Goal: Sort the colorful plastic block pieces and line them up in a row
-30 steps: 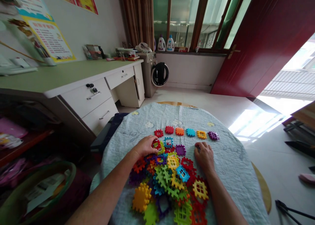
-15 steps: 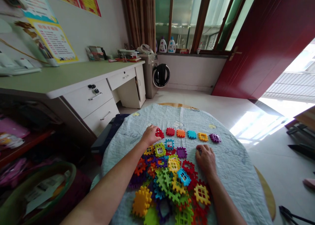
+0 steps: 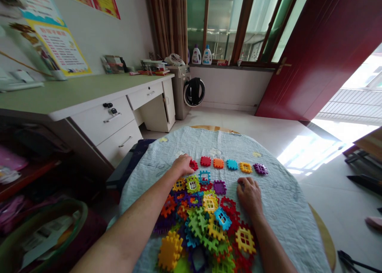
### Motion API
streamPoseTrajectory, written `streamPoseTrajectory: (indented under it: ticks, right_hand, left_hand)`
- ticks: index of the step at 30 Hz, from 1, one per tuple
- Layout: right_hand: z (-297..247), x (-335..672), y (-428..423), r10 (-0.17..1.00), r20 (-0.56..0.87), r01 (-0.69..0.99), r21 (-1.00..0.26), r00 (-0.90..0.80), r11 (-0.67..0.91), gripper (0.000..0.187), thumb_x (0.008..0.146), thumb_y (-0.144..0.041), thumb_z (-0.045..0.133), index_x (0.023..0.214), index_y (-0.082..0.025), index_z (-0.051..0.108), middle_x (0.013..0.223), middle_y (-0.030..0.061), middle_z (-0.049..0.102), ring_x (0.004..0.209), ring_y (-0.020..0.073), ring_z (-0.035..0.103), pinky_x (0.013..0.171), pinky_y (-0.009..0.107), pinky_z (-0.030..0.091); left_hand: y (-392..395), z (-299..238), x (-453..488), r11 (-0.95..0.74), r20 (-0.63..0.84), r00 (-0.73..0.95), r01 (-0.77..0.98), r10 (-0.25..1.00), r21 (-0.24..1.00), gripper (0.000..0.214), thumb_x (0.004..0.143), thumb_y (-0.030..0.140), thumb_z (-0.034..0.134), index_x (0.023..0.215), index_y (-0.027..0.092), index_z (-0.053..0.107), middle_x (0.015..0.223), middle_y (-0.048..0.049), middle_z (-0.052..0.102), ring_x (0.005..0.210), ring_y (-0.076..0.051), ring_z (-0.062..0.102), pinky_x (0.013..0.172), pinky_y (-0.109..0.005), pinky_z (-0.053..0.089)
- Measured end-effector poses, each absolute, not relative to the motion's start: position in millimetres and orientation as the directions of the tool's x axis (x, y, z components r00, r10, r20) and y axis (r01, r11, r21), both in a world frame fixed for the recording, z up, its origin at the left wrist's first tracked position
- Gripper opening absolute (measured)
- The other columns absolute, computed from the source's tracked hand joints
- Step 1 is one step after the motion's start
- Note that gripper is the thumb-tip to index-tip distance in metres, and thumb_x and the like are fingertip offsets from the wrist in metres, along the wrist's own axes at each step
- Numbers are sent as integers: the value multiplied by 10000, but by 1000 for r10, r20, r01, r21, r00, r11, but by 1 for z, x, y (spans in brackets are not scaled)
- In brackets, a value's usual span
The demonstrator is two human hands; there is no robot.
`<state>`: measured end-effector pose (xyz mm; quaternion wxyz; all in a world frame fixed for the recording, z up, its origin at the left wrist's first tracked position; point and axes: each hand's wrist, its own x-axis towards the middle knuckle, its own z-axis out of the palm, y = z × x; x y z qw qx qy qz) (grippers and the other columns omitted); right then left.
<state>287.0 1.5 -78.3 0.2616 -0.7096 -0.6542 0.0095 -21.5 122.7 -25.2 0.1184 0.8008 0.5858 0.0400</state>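
Note:
My left hand [image 3: 182, 165] rests on the cloth, its fingertips against a red waffle-shaped plastic building block [image 3: 193, 165]. That block sits at the left end of a row of several single blocks in red, orange, blue, yellow and purple, such as the purple one [image 3: 260, 168]. Below the row lies a heaped pile of multicoloured interlocking blocks [image 3: 203, 221]. My right hand [image 3: 250, 195] lies curled on the pale blue quilted cloth [image 3: 277, 197], just right of the pile and below the row's yellow block [image 3: 246, 167].
The cloth covers a round wooden table [image 3: 324, 241]. A pale green desk with white drawers [image 3: 101, 117] stands to the left, and a green basket [image 3: 47, 233] sits low on the left. Farther off are a washing machine [image 3: 179, 90] and a red door [image 3: 322, 54].
My left hand has moved from over the pile, where it held the red block, to the row's left end. The block now lies there on the cloth. My right hand has barely moved.

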Motion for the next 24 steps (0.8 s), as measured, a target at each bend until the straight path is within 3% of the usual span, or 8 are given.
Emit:
streamPoseTrajectory:
  ticks: [4,11,24]
  right_hand:
    - [-77,286,1,936,323,921,-389,142,-6,211,856,-220,493,961,-200,675,1000,75,646,964,238,520,881,351,372]
    - [-77,287,1,934,327,918,-396,142,-1,190,850,-214,504,942,-206,671,991,74,645,968,241,525,878,354,373]
    - [-78,286,0,930,336,913,-407,147,3,186,843,-200,513,940,-214,672,986,68,651,969,235,529,852,350,373]
  left_hand:
    - [120,-22,-20,-289,-61,308,932,949,220,323,606,384,734,856,184,696,949,-85,660,914,-264,638,783,-318,493]
    - [127,-5,0,-315,12,320,923,947,223,410,680,331,685,1059,176,658,1097,-88,621,996,-237,617,863,-303,493]
    - [151,0,51,-421,-134,446,889,885,180,342,608,265,731,936,187,676,1070,-83,632,978,-238,622,801,-280,503]
